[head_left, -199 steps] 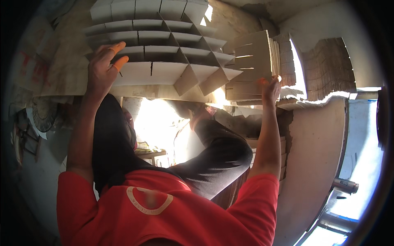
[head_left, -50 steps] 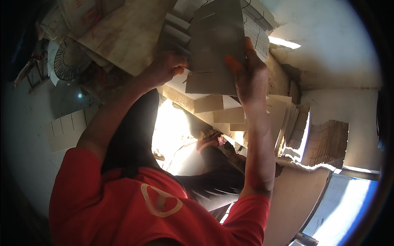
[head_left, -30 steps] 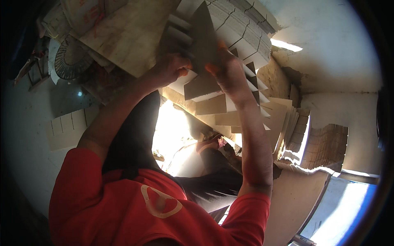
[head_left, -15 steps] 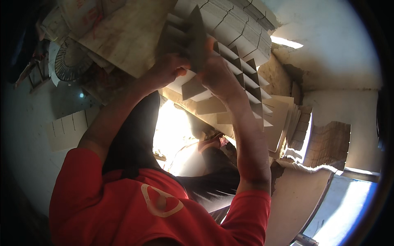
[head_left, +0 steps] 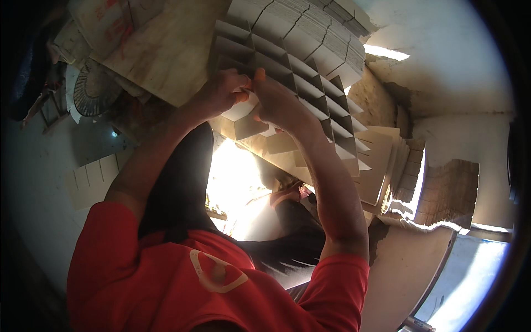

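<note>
A grey cardboard divider of interlocked slotted strips forms a grid of open cells in front of me. At its near left part, my left hand is closed with its fingertips pinching a strip edge. My right hand is beside it, almost touching, with its fingers closed over the near strips. Orange shows on the fingertips of both hands. The hands hide the strip joints between them. Loose-looking strip ends stick out below my right hand and along the divider's right side.
Behind the divider lie stacks of slotted cardboard strips. More cardboard sheets stand at the right. A worn board is at the left, near a round ribbed object. A slotted sheet lies low at the left.
The strip that stood up tall between my hands now sits down in the grid. My right hand has come down and left, closer to my left hand.
</note>
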The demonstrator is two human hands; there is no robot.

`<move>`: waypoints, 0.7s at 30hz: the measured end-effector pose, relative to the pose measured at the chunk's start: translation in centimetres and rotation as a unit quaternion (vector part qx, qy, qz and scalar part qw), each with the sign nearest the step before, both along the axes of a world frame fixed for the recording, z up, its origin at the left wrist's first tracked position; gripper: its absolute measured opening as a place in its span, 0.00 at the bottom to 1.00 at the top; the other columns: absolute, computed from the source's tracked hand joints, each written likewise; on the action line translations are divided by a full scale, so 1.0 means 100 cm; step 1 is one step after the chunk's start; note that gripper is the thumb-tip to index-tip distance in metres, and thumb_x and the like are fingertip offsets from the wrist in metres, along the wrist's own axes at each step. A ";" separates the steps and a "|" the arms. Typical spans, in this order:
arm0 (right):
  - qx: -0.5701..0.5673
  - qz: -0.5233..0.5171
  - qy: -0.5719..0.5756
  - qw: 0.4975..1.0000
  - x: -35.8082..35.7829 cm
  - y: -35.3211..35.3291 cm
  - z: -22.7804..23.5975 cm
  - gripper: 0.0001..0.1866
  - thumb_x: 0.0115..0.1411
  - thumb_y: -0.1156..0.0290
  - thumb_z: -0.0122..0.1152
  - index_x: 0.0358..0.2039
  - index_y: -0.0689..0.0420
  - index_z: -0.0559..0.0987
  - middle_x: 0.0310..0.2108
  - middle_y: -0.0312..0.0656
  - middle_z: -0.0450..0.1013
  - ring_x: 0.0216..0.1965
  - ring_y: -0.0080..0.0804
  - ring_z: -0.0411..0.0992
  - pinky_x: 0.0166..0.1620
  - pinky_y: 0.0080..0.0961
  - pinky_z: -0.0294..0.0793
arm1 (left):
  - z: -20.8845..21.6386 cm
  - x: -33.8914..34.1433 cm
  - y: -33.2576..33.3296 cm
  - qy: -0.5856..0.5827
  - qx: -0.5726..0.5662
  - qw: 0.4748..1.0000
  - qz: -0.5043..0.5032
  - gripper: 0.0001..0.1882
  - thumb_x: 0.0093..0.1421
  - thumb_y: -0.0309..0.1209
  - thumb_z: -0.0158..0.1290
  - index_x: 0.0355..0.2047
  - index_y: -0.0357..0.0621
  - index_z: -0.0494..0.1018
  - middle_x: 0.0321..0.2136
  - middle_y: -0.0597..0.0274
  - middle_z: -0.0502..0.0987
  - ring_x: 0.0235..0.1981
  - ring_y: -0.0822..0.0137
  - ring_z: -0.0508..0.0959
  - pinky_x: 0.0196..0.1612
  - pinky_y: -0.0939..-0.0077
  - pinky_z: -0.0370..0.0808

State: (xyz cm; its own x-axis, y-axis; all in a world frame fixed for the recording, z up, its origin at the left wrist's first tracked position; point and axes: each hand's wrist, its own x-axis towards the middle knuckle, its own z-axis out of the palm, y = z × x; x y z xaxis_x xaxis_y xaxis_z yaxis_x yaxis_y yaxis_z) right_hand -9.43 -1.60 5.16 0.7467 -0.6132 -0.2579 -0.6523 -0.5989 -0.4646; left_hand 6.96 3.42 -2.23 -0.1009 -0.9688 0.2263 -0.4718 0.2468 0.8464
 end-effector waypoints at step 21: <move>-0.184 -0.192 -0.038 0.963 -0.098 0.028 -0.058 0.15 0.58 0.62 0.56 0.37 0.63 0.74 0.26 0.49 0.75 0.35 0.45 0.76 0.37 0.38 0.73 | 0.002 0.009 -0.073 -0.305 -0.045 0.942 -0.133 0.26 0.46 0.25 0.60 0.48 0.39 0.71 0.46 0.51 0.73 0.51 0.52 0.68 0.52 0.63 0.64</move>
